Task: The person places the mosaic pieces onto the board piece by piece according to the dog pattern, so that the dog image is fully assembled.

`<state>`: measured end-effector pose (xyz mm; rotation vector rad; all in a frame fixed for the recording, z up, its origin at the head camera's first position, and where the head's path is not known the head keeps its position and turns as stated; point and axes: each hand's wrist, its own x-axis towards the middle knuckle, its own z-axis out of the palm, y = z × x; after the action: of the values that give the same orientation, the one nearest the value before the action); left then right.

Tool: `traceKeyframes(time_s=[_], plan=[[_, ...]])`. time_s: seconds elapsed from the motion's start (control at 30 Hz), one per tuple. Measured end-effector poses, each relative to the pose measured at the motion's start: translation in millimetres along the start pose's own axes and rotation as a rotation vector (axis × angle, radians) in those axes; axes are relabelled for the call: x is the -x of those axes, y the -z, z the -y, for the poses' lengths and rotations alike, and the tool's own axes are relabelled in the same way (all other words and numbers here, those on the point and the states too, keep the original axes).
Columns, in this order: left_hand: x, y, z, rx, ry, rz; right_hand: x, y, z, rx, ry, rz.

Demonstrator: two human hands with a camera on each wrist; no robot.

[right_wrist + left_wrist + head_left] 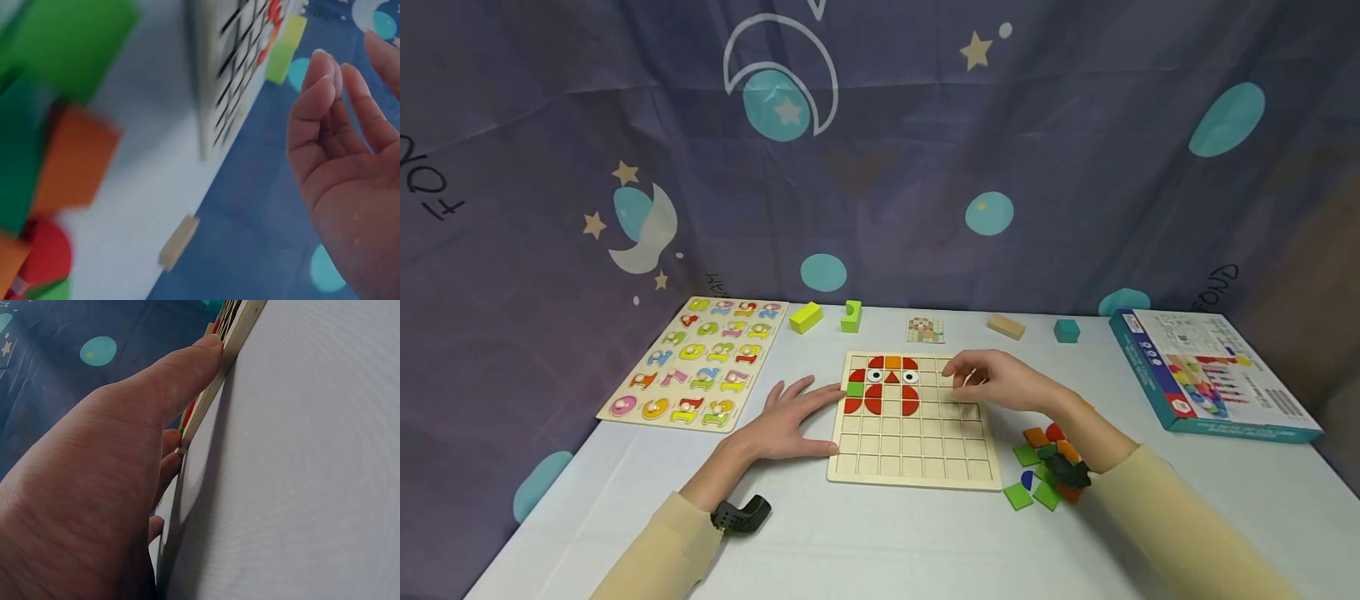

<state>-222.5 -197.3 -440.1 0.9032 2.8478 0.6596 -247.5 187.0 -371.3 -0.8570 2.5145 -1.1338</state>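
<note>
The square wooden grid board lies flat on the white table, with several red shape tiles, an orange tile, a green tile and two eye tiles in its upper left cells. My left hand spreads along the board's left side, its thumb and fingertips at the edge; in the left wrist view the thumb rests against the rim. Over the board's upper right cells hovers my right hand. Its fingers are loosely bent, and no tile shows between them.
Loose coloured tiles lie beneath my right forearm. A number puzzle stands left; a box lies right. Along the back are a yellow block, a green notched block, a picture card, a wooden block and a teal cube.
</note>
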Motion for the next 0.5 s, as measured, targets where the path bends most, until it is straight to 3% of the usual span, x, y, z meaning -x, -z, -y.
traceKeyframes(time_s=[0.5], plan=[[2.0, 1.4, -2.1, 0.006, -0.004, -0.002, 61.1, 30.1, -32.0, 0.025, -0.134, -0.067]])
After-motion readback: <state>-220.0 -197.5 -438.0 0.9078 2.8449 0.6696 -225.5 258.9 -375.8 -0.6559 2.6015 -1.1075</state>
